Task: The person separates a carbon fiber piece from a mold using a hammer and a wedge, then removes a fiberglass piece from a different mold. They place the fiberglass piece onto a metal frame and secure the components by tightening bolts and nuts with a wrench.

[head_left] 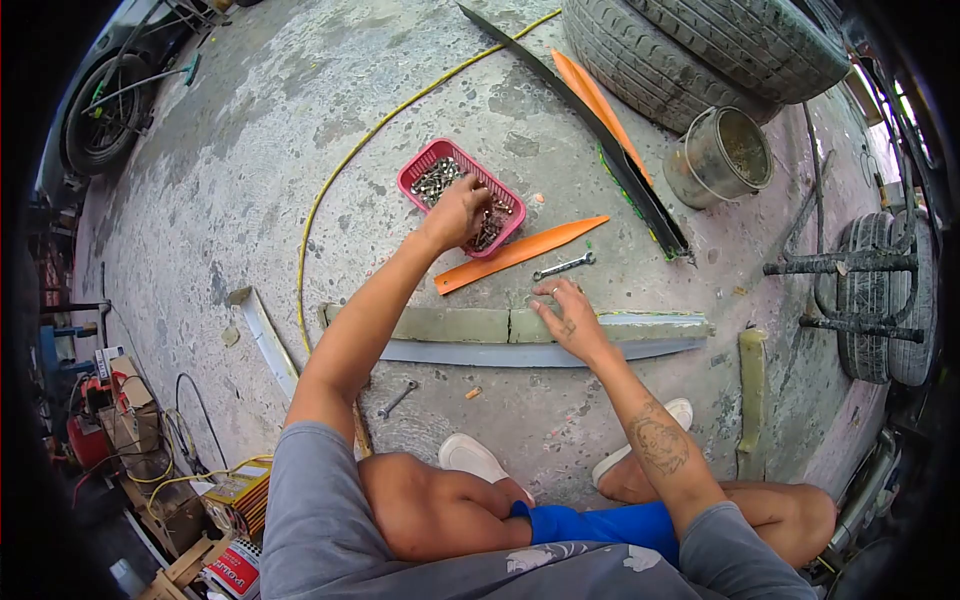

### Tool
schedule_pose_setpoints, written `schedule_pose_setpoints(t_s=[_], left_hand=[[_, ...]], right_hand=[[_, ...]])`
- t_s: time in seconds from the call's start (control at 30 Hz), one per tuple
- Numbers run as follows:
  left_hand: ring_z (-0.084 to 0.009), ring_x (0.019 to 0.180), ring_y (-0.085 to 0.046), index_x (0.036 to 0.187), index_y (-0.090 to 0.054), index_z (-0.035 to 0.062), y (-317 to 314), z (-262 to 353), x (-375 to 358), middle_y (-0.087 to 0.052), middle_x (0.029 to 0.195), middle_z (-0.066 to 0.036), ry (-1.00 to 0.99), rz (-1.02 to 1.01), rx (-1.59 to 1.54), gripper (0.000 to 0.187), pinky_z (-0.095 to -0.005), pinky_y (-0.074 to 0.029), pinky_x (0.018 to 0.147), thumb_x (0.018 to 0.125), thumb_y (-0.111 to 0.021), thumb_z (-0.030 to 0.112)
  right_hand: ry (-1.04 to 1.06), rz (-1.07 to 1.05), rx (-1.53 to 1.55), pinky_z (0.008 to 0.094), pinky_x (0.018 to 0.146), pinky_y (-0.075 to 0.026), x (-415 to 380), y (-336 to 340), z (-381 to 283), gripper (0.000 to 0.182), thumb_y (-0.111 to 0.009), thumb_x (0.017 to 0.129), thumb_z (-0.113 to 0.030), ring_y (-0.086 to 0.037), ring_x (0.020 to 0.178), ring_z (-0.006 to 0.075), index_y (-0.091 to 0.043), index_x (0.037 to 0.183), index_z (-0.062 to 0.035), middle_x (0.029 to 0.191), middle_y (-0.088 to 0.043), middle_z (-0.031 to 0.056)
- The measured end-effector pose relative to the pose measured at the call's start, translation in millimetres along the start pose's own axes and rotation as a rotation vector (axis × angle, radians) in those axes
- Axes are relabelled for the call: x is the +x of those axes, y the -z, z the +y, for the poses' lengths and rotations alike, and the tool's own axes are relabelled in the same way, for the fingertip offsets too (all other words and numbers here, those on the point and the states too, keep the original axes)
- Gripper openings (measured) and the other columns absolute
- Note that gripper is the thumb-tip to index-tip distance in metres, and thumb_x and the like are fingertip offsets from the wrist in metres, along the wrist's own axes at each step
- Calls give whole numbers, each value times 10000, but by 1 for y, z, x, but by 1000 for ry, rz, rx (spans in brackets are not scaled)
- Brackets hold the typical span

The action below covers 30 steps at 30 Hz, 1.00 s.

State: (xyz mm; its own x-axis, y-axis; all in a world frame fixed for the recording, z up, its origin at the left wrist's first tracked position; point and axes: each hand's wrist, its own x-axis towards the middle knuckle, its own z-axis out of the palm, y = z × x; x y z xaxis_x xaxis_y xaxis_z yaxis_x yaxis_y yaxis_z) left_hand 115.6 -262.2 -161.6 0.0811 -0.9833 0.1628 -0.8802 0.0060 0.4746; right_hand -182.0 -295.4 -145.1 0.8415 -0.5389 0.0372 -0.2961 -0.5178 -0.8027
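Observation:
My left hand (458,214) reaches into a pink plastic basket (408,178) of small metal bolts and nuts (436,180). Its fingers are curled down among the hardware, and whatever they pinch is hidden. Over a long grey strip (450,325) my right hand (570,322) hangs with its fingers apart, holding nothing. Just beyond those fingertips lies a combination wrench (565,266) on the concrete. An orange pointed strip (520,256) rests between the basket and the grey strip. A second wrench (397,399) is on the floor near my left foot.
Tires (690,60) and a dirty metal bucket (718,158) stand at the upper right, beside a long black strip (600,130). A yellow hose (345,165) curves across the floor on the left. Tools and a yellow box (238,497) sit at the lower left.

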Motion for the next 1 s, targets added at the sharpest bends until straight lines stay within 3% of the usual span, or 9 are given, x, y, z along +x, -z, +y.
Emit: schedule_pose_setpoints(t_s=[0.17, 0.37, 0.5, 0.6, 0.7, 0.77, 0.83, 0.9, 1.0], left_hand=[[-387, 925, -551, 1012, -668, 28, 1, -6, 6, -561, 983, -190, 46, 115, -117, 280, -445, -470, 823, 750, -589, -34], [-381, 1001, -552, 980, -684, 55, -6, 0, 8, -593, 1053, -178, -66, -105, 77, 274, -456, -481, 877, 738, -573, -13], [-376, 975, -567, 937, -660, 16, 17, -30, 2, -589, 976, -187, 241, 60, -53, 273, -431, -473, 872, 724, -516, -74], [-361, 1024, -555, 955, -667, 32, 23, -24, -2, -588, 1031, -161, 216, 64, -47, 280, -455, -459, 903, 731, -528, -62], [-342, 1065, -533, 978, -672, 46, 16, -13, -5, -584, 1056, -128, -95, 93, 107, 300, -482, -446, 908, 723, -546, -49], [-332, 1075, -516, 926, -679, 53, 22, -19, -5, -590, 1062, -100, 38, -68, 154, 251, -504, -438, 894, 717, -564, -25], [-329, 1013, -548, 805, -664, 45, 34, -34, 1, -599, 1027, -127, 215, -66, 251, 131, -422, -460, 864, 722, -569, 9], [-339, 993, -559, 876, -672, 41, 42, -54, -3, -596, 997, -151, 348, 3, 79, 180, -387, -467, 855, 734, -567, 6], [-350, 1064, -535, 959, -676, 53, 36, -53, -9, -599, 1059, -138, 252, 131, -75, 239, -437, -441, 907, 753, -563, 4]], right_hand=[[1, -3, -20, 428, 899, -435, -2, -2, -1, 192, -631, 885, -182, -558, 989, 341, -643, 992, -23, 1048, -617, 123], [37, 2, -79, 412, 871, -430, -4, -5, -1, 161, -640, 864, -166, -562, 945, 318, -658, 974, -49, 1007, -635, 111], [29, 8, -87, 415, 875, -423, -4, -8, 0, 152, -640, 866, -174, -549, 944, 309, -657, 939, -42, 1004, -620, 90], [64, 45, -114, 412, 877, -420, -6, -10, -1, 142, -643, 860, -168, -550, 943, 302, -663, 915, -39, 988, -624, 87], [56, 48, -119, 405, 882, -418, -5, -9, -1, 132, -644, 857, -163, -552, 941, 296, -665, 902, -41, 975, -628, 81], [61, 50, -117, 402, 883, -417, -6, -9, -2, 126, -646, 853, -159, -553, 936, 291, -668, 900, -44, 972, -629, 75], [62, 57, -128, 403, 877, -417, -6, -9, -3, 123, -644, 855, -162, -553, 931, 289, -666, 895, -47, 971, -630, 70], [66, 60, -136, 405, 871, -417, -6, -10, -5, 121, -641, 856, -165, -553, 926, 287, -665, 889, -50, 970, -631, 64], [62, 88, -210, 410, 854, -417, -9, -12, -9, 121, -634, 862, -175, -552, 914, 284, -660, 874, -58, 956, -627, 53]])
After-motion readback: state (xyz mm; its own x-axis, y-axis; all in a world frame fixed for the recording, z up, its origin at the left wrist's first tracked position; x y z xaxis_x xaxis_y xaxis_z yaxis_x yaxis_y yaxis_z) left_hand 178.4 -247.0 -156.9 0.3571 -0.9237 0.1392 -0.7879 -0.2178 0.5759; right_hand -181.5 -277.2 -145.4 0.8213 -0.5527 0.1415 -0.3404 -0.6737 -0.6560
